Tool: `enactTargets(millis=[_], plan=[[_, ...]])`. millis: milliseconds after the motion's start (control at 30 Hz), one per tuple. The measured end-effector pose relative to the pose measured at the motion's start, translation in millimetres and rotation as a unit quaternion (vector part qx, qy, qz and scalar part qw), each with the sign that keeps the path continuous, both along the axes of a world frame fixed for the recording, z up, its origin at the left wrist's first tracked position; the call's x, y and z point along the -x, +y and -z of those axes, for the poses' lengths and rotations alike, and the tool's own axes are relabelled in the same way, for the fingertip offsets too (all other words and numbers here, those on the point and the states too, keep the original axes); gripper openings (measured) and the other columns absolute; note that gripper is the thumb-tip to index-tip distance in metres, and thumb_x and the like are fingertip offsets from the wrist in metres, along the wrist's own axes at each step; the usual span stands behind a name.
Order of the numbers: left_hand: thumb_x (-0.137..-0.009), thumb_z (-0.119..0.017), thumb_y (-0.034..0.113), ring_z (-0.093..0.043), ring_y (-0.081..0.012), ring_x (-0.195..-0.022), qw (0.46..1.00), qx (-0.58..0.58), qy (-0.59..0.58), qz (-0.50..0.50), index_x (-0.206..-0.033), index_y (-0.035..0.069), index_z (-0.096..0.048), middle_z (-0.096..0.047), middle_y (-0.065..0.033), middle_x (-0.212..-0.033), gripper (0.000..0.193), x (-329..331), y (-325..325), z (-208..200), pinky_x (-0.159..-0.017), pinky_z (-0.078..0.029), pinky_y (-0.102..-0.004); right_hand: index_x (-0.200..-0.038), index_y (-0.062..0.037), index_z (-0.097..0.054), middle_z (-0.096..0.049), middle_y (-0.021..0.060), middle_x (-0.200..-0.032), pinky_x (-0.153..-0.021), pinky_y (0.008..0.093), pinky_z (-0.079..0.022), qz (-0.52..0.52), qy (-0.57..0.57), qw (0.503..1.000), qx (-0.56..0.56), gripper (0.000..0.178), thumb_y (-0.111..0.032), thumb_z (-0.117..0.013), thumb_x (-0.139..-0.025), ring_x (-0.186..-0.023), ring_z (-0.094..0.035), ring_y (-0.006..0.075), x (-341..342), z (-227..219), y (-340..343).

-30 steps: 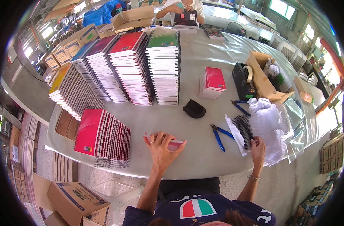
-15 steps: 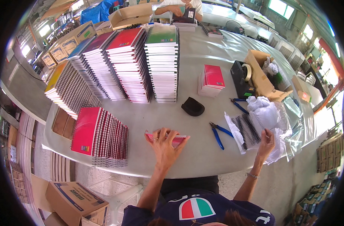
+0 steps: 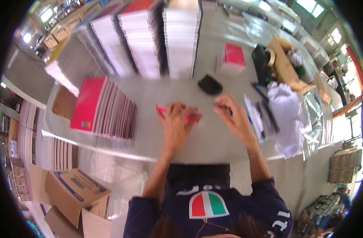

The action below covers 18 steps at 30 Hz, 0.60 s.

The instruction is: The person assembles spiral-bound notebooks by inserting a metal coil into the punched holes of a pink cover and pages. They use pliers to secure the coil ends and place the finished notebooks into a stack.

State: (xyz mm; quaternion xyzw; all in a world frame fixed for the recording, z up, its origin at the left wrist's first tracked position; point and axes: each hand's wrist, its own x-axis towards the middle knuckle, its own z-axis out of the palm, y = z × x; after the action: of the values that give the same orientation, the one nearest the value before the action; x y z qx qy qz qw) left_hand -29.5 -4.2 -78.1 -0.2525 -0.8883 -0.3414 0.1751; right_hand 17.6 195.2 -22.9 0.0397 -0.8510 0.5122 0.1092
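Note:
My left hand (image 3: 176, 123) is closed over a small notebook (image 3: 195, 118) with a pink-red cover, held on edge near the table's front. To its right, my right hand (image 3: 236, 119) hovers with thumb and fingertips pinched together; motion blur hides what, if anything, is between them. Dark spiral binding coils (image 3: 270, 117) lie on white paper right of that hand. A black curved pad (image 3: 210, 84) sits just beyond my hands. Blue-handled cutters (image 3: 261, 91) lie partly hidden beside the paper. On the left stands a stack of red spiral-bound notebooks (image 3: 88, 105).
Tall notebook stacks (image 3: 181, 43) stand at the back left. A short pile of red-covered books (image 3: 234, 55) is at the back right, near a tape dispenser (image 3: 262, 63) and a cardboard box (image 3: 284, 65). An opened carton (image 3: 78, 194) is on the floor at left.
My right hand has moved left from the coils toward the notebook. My left hand still grips the notebook. The whole view has shifted, with the table's contents higher in the picture.

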Motion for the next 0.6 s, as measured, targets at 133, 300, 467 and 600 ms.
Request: enactTargets(millis=[133, 300, 467, 600], plan=[[-0.082, -0.073, 0.03, -0.05, -0.0229, -0.105, 1.0, 0.01, 0.01, 0.023, -0.098, 0.023, -0.07, -0.057, 0.0022, -0.099, 0.017, 2, 0, -1, -0.1, -0.025, -0.0632, -0.109, -0.0004, -0.06, -0.065, 0.0154, -0.089, -0.071, 0.0342, -0.048, 0.001, 0.021, 0.995, -0.099, 0.025, -0.008, -0.069, -0.087, -0.078, -0.062, 0.0257, 5, 14, -12], [-0.081, -0.074, 0.027, -0.049, -0.0224, -0.105, 1.0, -0.005, 0.016, 0.02, -0.099, 0.022, -0.071, -0.057, 0.0033, -0.099, 0.018, 4, 0, 4, -0.099, -0.025, -0.0595, -0.102, -0.0004, -0.061, -0.066, 0.0154, -0.09, -0.071, 0.0361, -0.049, -0.009, 0.026, 0.994, -0.103, 0.021, -0.007, -0.07, -0.084, -0.078, -0.062, 0.0298, 5, 16, -18], [-0.083, -0.073, 0.031, -0.049, -0.0211, -0.102, 1.0, 0.003, 0.026, 0.018, -0.096, 0.023, -0.07, -0.056, 0.0038, -0.098, 0.016, 6, 1, 3, -0.097, -0.025, -0.0616, -0.102, -0.0004, -0.062, -0.064, 0.015, -0.09, -0.075, 0.0383, -0.048, -0.023, 0.04, 0.995, -0.094, 0.019, -0.005, -0.069, -0.085, -0.079, -0.062, 0.0312, 8, 15, -20], [-0.082, -0.073, 0.025, -0.049, -0.0235, -0.106, 1.0, 0.02, 0.002, 0.018, -0.101, 0.022, -0.071, -0.057, 0.0027, -0.1, 0.02, 4, 1, -1, -0.099, -0.026, -0.0604, -0.101, -0.0002, -0.061, -0.062, 0.0155, -0.095, -0.075, 0.0412, -0.046, -0.062, 0.051, 0.988, -0.132, 0.016, -0.008, -0.066, -0.088, -0.082, -0.061, 0.0337, 8, 26, -11]])
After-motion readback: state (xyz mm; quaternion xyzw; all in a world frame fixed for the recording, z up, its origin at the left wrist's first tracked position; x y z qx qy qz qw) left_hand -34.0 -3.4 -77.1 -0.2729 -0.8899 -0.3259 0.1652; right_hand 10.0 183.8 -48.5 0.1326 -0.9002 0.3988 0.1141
